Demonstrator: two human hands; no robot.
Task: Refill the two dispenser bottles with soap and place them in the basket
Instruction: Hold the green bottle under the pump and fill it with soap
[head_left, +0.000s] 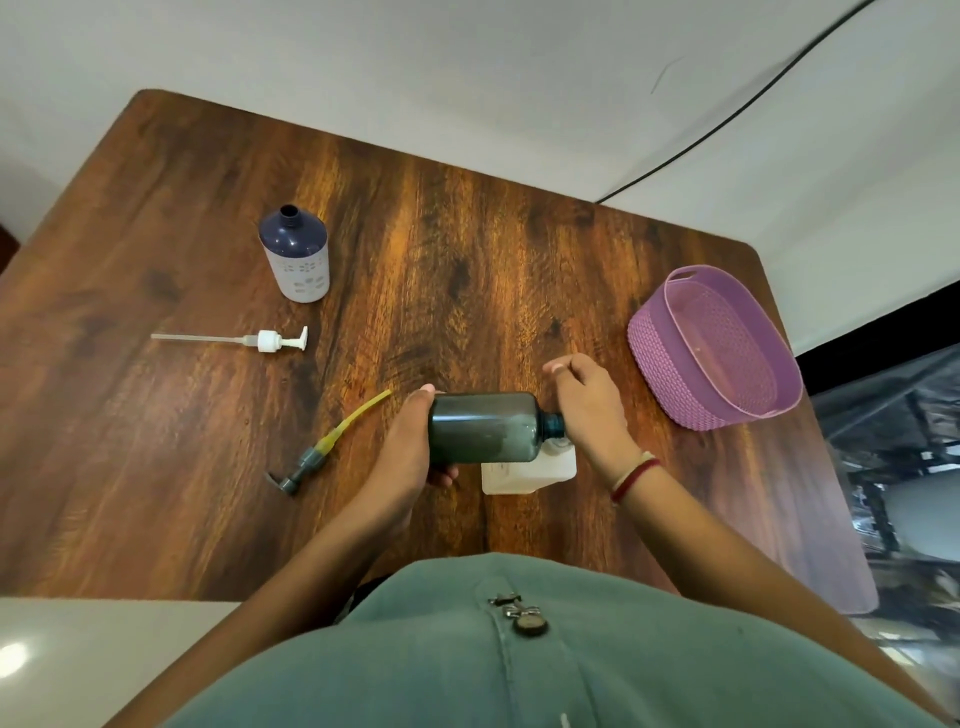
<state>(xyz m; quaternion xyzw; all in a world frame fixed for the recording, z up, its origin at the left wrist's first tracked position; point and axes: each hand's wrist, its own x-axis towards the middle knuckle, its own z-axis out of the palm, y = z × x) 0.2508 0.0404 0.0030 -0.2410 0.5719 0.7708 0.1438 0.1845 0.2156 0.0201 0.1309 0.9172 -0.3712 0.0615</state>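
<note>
Far off to the left of your left hand, the white pump (270, 340) lies flat on the desk (467, 260). Just past it, the blue bottle (298, 260) stands up with its top open. It is out of your way, but an elbow swing could knock it over, and anything inside would spill.

Right beside your left hand lies the grey pump (311, 457) with its yellow tube. Its tube tip sits close to your thumb. If you set the bottle down on that side, you may bump the pump and roll it off.

Your left hand (410, 452) wraps the bottom of the dark bottle (485, 428), thumb on top and fingers under. The bottle lies on its side in the air between your two hands, with its mouth pointing at your right hand. Soap looks to cling to the inside. With the bottle flat like this, soap could run out of the mouth and onto the desk or your fingers. Wet fingers slip, and then the bottle could drop.

Under the bottle sits a white jug (524, 475), partly hidden. I cannot tell if its top is open. A dropped bottle would hit it and could tip it.

Your right hand (587, 410) is at the bottle's mouth with its fingers bent. I cannot tell if it grips the neck or only touches it.

Past your right hand the purple basket (660, 358) waits with no bottle in it. It is near the desk edge, so a hard push could slide it off.
</note>
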